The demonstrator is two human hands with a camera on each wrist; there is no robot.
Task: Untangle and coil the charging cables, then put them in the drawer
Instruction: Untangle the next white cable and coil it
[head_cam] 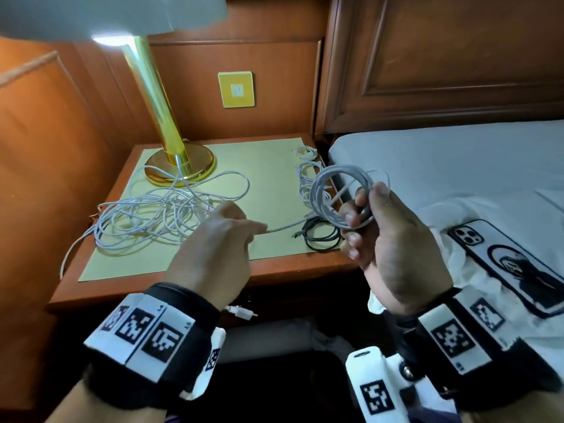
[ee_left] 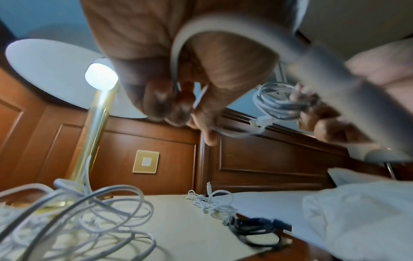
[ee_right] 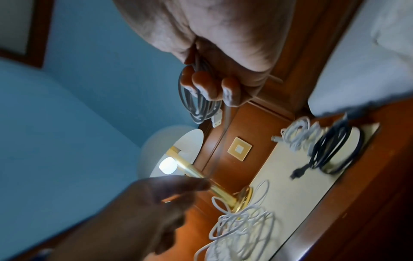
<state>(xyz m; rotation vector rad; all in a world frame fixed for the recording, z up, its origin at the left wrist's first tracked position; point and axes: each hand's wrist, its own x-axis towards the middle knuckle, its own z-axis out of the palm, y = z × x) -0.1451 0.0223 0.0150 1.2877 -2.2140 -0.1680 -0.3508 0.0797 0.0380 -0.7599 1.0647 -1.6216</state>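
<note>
Open strip of tabletop (head_cam: 268,166) down the middle, roughly 12 to 6 o'clock, easy pass for a hand. Blocked at 9 o'clock by the tangled white cables (head_cam: 158,215), spilling over the left edge. Lamp base (head_cam: 180,167) parked at 11 o'clock, stem leaning up and left, shade overhanging that corner. Right edge, 2 to 4 o'clock, clogged with a small white cable bundle (head_cam: 306,178) and a black coiled cable (head_cam: 320,236) just in front of it. Bed (head_cam: 442,166) butting right up against the 3 o'clock side.
</note>
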